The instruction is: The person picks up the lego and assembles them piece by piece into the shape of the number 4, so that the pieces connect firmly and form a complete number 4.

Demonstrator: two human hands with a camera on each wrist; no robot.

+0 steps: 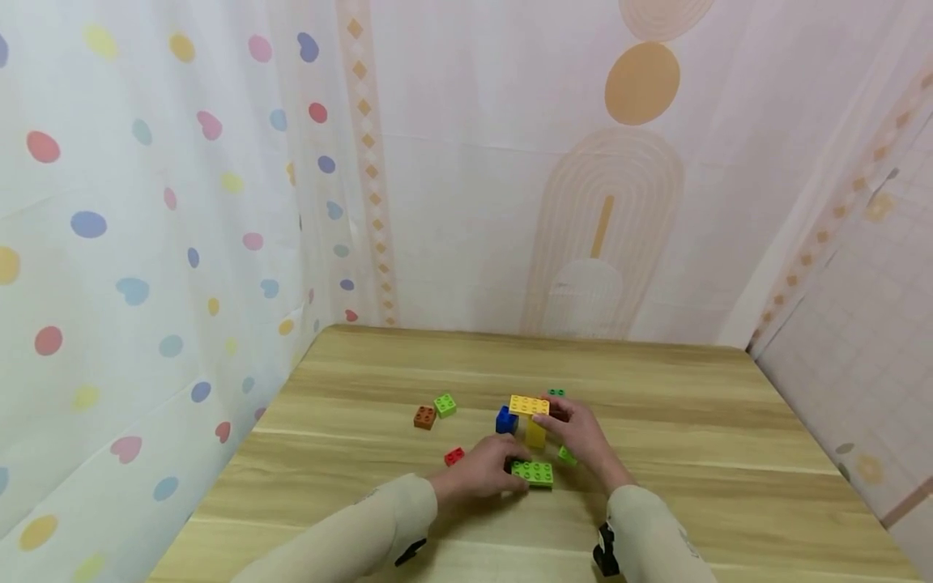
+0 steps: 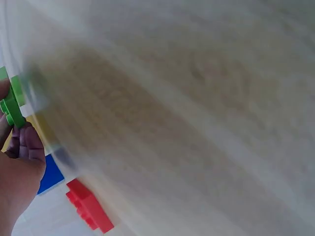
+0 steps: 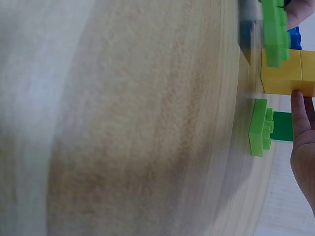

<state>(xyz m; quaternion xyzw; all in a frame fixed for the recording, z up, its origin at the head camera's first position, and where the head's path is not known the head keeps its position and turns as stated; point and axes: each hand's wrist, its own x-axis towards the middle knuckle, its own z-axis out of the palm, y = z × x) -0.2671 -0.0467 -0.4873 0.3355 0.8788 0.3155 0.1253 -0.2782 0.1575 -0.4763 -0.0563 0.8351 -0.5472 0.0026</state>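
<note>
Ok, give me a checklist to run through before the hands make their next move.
1. Left hand grips the long green brick: ok.
2. Long green brick turned studs up: ok.
3. Right hand holds the top yellow brick at its right end: ok.
4. Top yellow brick pressed fully onto the lower yellow brick: cannot tell.
5. Long green brick joined to the yellow bricks: not ok, it is apart from them.
6. Red brick clear of both hands: ok.

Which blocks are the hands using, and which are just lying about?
In use, it seems:
long green block, in the left hand
top yellow block, in the right hand
lower yellow block, underneath

Lying about:
red block
brown block
other light green blocks
dark green block
blue block, close by, maybe joined
</note>
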